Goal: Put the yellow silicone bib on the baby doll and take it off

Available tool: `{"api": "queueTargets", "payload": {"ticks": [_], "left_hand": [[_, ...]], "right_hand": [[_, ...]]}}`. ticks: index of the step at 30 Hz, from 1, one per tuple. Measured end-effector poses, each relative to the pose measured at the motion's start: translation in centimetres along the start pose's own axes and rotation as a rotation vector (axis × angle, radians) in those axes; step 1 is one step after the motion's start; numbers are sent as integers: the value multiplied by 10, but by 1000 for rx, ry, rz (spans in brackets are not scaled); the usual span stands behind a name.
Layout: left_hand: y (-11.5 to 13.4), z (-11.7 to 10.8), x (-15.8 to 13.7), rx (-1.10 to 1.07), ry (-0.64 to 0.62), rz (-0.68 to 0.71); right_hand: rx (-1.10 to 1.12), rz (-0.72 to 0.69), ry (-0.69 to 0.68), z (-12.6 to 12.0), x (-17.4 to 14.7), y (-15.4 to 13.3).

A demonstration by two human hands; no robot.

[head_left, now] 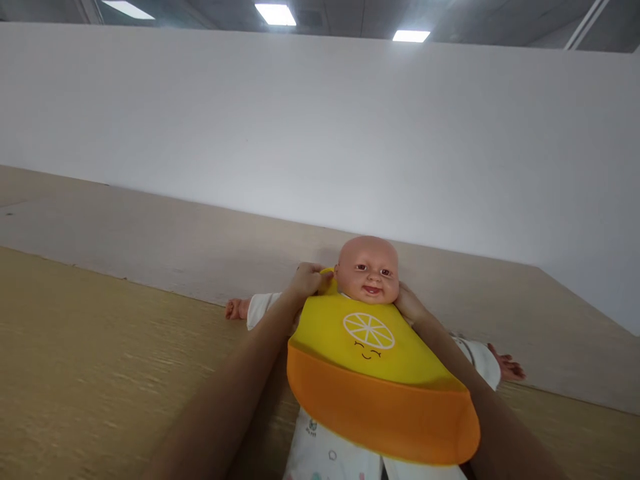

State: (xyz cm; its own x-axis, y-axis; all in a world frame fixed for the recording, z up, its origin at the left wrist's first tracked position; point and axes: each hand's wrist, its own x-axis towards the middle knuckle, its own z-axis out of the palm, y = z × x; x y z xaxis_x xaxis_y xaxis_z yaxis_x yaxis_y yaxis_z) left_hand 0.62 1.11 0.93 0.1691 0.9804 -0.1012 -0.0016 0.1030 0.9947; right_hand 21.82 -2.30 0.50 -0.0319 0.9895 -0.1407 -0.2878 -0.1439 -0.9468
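Observation:
A bald baby doll [369,267] in white printed clothes lies with its arms spread and its head towards the wall. Over its chest is a yellow bib [325,320] with a lemon-slice print and an orange catch pocket [383,407]. Beside the doll's head, on the left, my left hand [307,280] is closed on the bib's neck strap, whose yellow end shows by the fingers. My right hand [411,305] is curled in at the other side of the neck. Its fingertips are hidden behind the doll's head, along with anything they hold.
The doll lies on a wood-coloured surface [100,333]. A paler board-like strip [165,230] runs behind it, below a tall white wall [300,133]. The doll's arms stick out on both sides, one small hand [237,309] at left and another [506,365] at right.

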Motion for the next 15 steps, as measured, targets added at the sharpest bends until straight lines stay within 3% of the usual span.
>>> {"api": "queueTargets", "payload": {"ticks": [10,15], "left_hand": [[-3,-8,7,120,47,-66],[6,-9,5,82,-1,-94]], "right_hand": [[37,43,27,4,-7,-6],[2,26,19,5,-9,-7]]}}
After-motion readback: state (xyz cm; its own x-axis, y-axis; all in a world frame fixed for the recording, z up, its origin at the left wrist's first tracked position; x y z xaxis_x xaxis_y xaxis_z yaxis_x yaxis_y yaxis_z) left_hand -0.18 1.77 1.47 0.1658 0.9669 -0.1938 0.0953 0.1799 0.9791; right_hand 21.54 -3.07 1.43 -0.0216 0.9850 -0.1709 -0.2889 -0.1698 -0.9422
